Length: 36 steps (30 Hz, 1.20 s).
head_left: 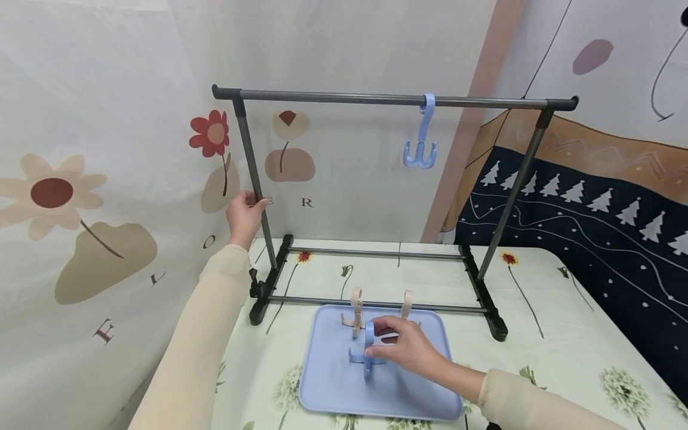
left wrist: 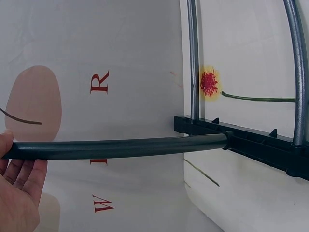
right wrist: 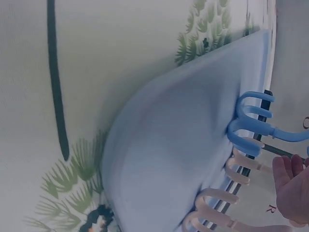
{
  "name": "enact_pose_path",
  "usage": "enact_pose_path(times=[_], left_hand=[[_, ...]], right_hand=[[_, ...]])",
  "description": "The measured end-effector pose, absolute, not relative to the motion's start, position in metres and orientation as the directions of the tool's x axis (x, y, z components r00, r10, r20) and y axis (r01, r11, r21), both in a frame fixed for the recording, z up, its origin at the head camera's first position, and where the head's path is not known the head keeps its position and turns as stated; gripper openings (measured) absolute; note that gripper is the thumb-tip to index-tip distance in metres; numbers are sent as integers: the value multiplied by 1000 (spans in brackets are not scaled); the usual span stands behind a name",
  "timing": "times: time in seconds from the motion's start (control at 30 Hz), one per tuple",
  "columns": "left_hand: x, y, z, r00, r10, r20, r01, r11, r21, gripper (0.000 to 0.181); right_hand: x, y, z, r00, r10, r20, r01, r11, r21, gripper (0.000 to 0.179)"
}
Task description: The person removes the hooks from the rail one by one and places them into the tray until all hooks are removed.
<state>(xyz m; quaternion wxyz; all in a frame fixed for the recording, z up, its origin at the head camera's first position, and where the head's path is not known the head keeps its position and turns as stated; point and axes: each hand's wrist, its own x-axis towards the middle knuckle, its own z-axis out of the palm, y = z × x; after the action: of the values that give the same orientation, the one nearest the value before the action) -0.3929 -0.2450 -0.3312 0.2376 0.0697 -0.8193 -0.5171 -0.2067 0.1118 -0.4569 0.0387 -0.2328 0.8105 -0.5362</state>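
Observation:
My left hand (head_left: 246, 220) holds the left upright post (left wrist: 120, 149) of a dark metal rack, thumb on one side and fingers on the other. On a light-blue tray (head_left: 333, 388) stands a blue multi-prong hook (head_left: 368, 358), prongs down and its curved top up. My right hand (head_left: 405, 346) reaches over the tray with thumb and fingers spread around that top. A gap shows between its fingers (right wrist: 285, 174) and the blue stem in the right wrist view. Two pink hooks (head_left: 357, 310) (right wrist: 212, 212) stand behind, one partly hidden by my right hand.
Another blue hook (head_left: 421, 134) hangs right of centre on the rack's top bar (head_left: 322, 97). The rack's black feet (head_left: 489, 307) and low crossbars (head_left: 376, 254) stand behind the tray on a flowered tablecloth (head_left: 537, 358). A printed curtain (head_left: 355, 197) hangs close behind.

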Motion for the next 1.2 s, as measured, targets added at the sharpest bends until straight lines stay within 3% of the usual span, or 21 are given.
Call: enact_pose_path(times=[0.63, 1.2], left_hand=[[-393, -245, -331, -875, -360, 323, 134, 462, 877, 32], [-393, -246, -332, -877, -354, 324, 140, 457, 879, 32]], right_hand=[[-216, 118, -412, -919, -318, 232, -336, 327, -883, 47], [-258, 137, -345, -906, -160, 391, -422, 378, -824, 42]])
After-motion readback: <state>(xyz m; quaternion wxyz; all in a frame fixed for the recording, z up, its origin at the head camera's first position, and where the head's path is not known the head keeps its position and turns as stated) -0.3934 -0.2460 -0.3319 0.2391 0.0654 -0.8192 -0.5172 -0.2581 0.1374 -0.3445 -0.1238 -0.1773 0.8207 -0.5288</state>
